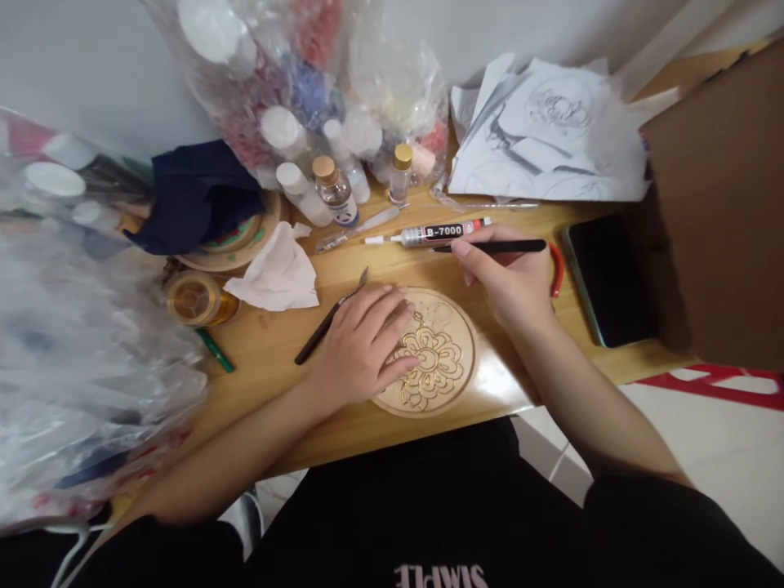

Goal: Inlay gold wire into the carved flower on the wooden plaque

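My left hand [364, 347] lies flat, fingers stretched out, over the left part of a round wooden board [469, 351]. Gold wire outlines a flower pattern [429, 359] on the board, and my hand hides part of it. In my right hand [518, 282] are slim black tweezers [505, 246], held nearly level with the tip toward the left, above the table. Just behind them lies a tube of B-7000 glue [438, 233]. A dark-handled craft knife [322, 335] rests beside my left hand, its handle partly behind my fingers.
Small bottles [336, 192] and plastic bags of coloured material [300, 90] stand at the back. A crumpled tissue [278, 269] and an amber jar [199, 300] are at left. Printed sheets [551, 135], a phone [612, 282] and a cardboard box [723, 204] take up the right.
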A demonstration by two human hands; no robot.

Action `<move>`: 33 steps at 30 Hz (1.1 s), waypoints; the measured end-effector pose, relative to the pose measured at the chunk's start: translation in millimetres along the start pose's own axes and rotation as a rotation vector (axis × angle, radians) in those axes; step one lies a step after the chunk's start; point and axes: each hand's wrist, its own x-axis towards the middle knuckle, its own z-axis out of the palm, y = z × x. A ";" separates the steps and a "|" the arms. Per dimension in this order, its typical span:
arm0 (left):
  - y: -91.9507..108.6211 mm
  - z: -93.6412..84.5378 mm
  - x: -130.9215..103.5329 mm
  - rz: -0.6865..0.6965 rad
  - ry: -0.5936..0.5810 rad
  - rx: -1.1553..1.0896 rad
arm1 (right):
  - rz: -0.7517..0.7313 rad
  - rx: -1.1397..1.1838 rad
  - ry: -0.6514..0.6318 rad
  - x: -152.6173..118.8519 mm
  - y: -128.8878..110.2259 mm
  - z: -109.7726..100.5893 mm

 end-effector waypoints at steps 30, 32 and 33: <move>-6.1 1.6 2.3 -0.135 0.296 -0.453 | -0.062 -0.041 0.007 2.6 -1.3 -2.2; -6.5 2.0 1.9 -0.112 0.280 -0.434 | -0.059 -0.036 0.003 2.6 -1.8 -2.1; -6.6 1.9 1.9 -0.103 0.268 -0.432 | -0.063 -0.031 0.000 2.5 -2.2 -2.1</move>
